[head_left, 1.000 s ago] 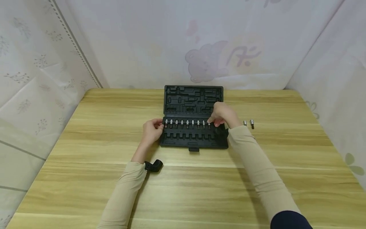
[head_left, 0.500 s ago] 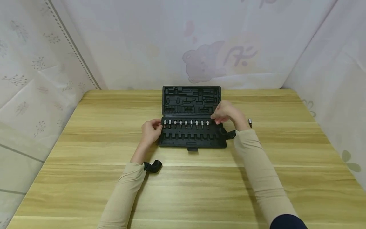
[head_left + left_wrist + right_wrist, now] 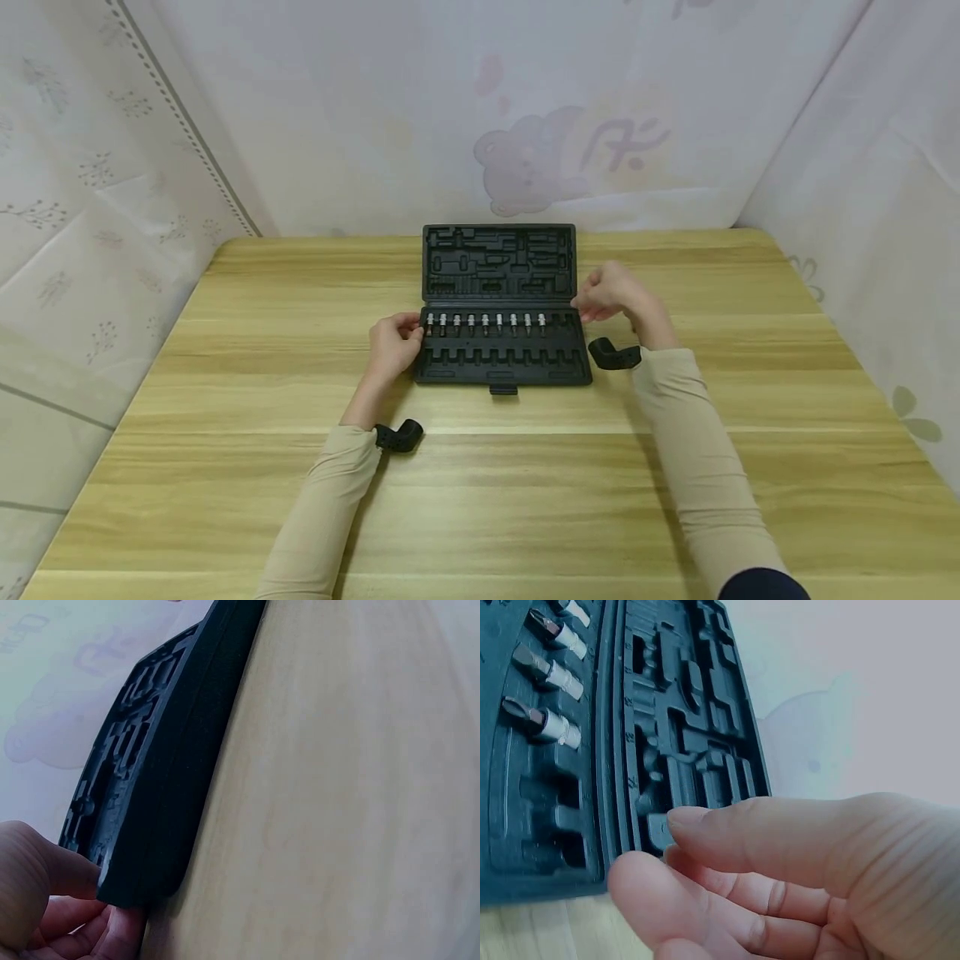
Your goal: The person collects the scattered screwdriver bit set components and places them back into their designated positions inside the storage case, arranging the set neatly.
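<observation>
A black plastic socket case [image 3: 498,262] lies unfolded on the wooden table, lid toward the back. My left hand [image 3: 393,342] grips its left edge; in the left wrist view the thumb [image 3: 71,871] presses the case corner with fingers curled under it. Several silver bit sockets [image 3: 499,322] stand in a row in the upper slots, and the two slots at the right end hold nothing. Just off the case's right edge is my right hand [image 3: 613,292], its fingers loosely bent. In the right wrist view nothing shows between thumb and index finger [image 3: 656,896].
The wooden table [image 3: 480,500] extends around the case. A black wrist camera [image 3: 401,435] sits on the left wrist and another wrist camera [image 3: 613,354] on the right. Patterned white curtains [image 3: 337,125] close off the back and both sides. The case latch [image 3: 503,390] points forward.
My right hand has moved right, from over the row of bit sockets to just beyond the case's right edge. The loose bit sockets at the right are now out of sight. The left hand stays put.
</observation>
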`<state>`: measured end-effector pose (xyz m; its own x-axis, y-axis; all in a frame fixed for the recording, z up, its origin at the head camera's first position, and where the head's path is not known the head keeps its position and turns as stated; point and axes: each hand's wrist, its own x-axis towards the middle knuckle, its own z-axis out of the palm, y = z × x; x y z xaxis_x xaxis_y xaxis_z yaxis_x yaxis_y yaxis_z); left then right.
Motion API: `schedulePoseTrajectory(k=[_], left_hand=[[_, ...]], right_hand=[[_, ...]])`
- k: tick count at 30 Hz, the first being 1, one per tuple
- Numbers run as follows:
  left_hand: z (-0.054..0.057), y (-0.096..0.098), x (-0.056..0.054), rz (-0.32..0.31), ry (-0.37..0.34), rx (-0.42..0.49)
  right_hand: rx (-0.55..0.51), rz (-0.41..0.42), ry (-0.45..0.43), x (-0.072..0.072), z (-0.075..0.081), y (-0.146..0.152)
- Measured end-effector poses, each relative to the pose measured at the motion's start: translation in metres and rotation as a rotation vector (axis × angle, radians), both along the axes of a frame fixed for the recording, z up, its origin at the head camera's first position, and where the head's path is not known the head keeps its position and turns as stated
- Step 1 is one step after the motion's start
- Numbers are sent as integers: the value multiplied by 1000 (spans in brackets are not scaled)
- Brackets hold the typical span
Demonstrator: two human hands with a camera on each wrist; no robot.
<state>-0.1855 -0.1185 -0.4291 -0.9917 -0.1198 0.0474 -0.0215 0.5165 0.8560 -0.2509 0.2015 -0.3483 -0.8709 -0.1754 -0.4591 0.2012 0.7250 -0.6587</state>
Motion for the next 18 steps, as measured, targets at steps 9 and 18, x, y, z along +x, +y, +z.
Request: schedulePoseTrajectory(k=[9, 18], left_hand=[[1, 1, 1, 8, -24, 6], [2, 1, 2, 2, -7, 0]], right_hand=[[0, 3, 22, 7, 3, 13], [-14, -14, 15, 13, 6, 32]])
